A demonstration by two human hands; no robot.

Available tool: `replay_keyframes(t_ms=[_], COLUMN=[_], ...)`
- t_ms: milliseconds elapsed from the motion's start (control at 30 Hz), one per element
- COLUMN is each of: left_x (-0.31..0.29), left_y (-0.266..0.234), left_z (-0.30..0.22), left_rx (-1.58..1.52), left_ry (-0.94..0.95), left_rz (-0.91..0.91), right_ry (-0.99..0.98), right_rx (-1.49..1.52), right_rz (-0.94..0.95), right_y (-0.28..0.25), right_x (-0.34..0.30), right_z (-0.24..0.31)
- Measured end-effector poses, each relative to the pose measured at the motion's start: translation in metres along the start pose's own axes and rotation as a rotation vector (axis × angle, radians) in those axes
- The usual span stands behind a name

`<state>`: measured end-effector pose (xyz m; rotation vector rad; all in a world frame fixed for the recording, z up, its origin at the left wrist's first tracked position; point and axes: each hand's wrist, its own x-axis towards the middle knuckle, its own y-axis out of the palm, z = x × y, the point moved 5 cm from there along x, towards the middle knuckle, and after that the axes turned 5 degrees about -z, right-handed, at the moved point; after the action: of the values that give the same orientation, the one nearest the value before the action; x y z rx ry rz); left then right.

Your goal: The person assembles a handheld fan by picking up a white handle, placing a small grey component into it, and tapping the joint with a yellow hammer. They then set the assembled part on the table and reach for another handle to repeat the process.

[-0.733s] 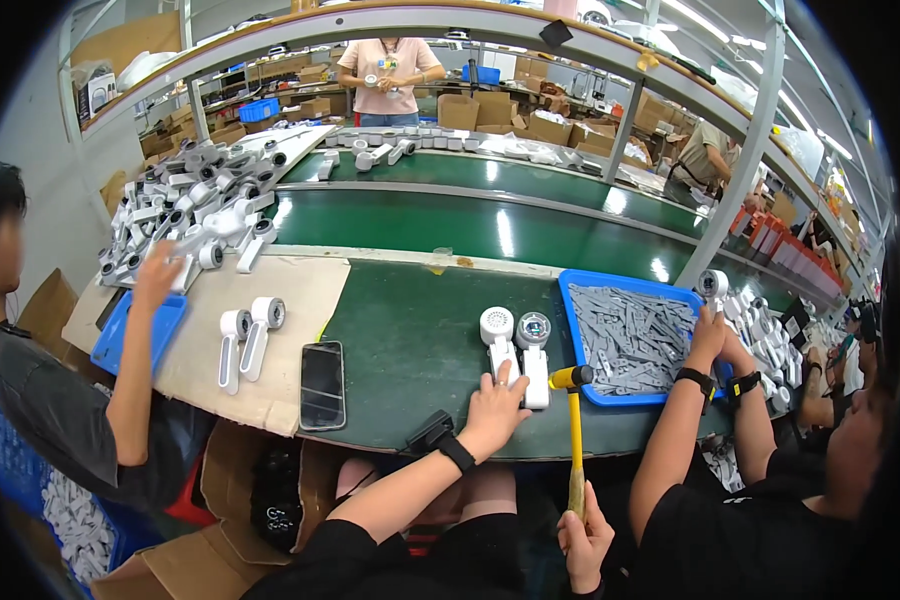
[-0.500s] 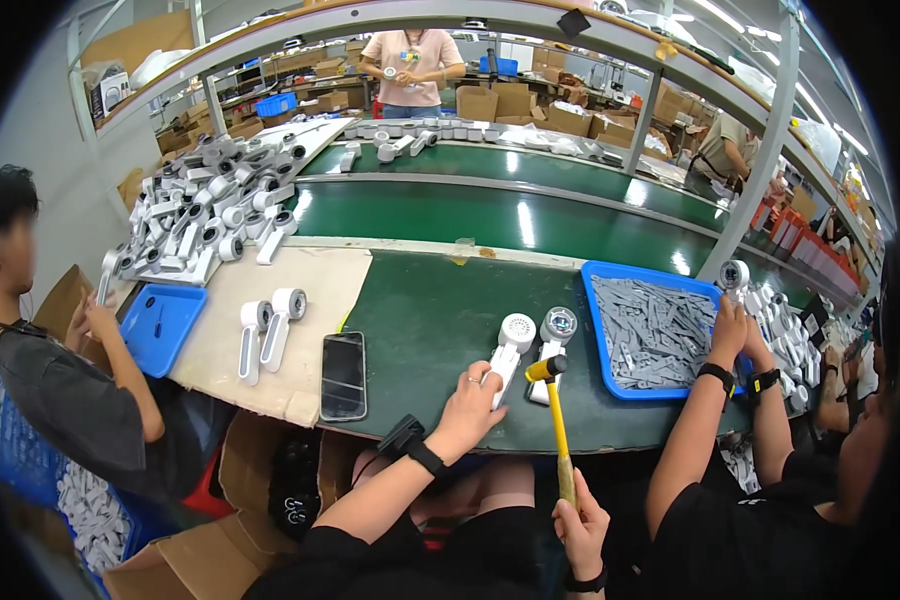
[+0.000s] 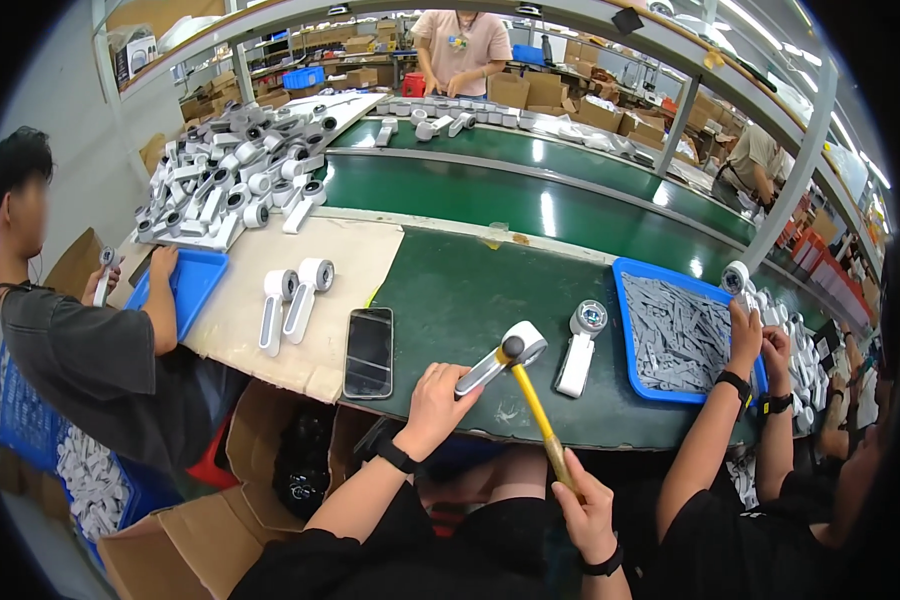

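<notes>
My left hand [image 3: 434, 405] grips the handle of a white handheld fan [image 3: 533, 343], which lies tilted just above or on the green tabletop, its round head pointing away to the right. Closed around the wooden grip of a small hammer is my right hand [image 3: 589, 508]. The hammer [image 3: 537, 412] has a yellow shaft, and its dark head overlaps the fan's neck in the picture; whether they touch I cannot tell. A second white handheld fan [image 3: 577, 362] rests to the right, round end away from me.
A black phone [image 3: 369, 352] lies left of my left hand. Two fans [image 3: 304, 300] sit on a beige sheet [image 3: 355, 255]. At right is a blue tray [image 3: 625, 330] of grey strips, beside a co-worker's hands [image 3: 755, 345]. Fans are heaped [image 3: 235, 175] at far left.
My left hand has turned the fan over and swung it sideways, showing its handle's other face. The hammer head has moved left and up onto the fan's neck. The whole view has shifted slightly.
</notes>
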<state>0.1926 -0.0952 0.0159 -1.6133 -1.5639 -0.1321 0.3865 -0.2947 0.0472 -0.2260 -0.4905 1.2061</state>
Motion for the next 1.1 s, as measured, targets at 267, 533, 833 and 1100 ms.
replay_keyframes(t_ms=[267,533,833,1100], left_x=[0.004,-0.004,-0.019,-0.019], left_y=[0.001,0.002,0.003,0.005], left_z=[0.012,0.012,0.015,0.020], left_rx=[-0.140,-0.132,0.026,0.103], left_ry=[-0.075,-0.052,-0.165,-0.137], left_rz=[0.047,0.008,-0.058,-0.106], right_ry=[-0.121,-0.002,-0.042,-0.131], right_rx=[-0.184,-0.235,-0.171,-0.243], right_rz=[0.026,0.137,0.152,0.198], right_y=[-0.005,0.005,0.009,0.010], right_x=[0.012,0.009,0.004,0.006], right_z=[0.012,0.012,0.022,0.035])
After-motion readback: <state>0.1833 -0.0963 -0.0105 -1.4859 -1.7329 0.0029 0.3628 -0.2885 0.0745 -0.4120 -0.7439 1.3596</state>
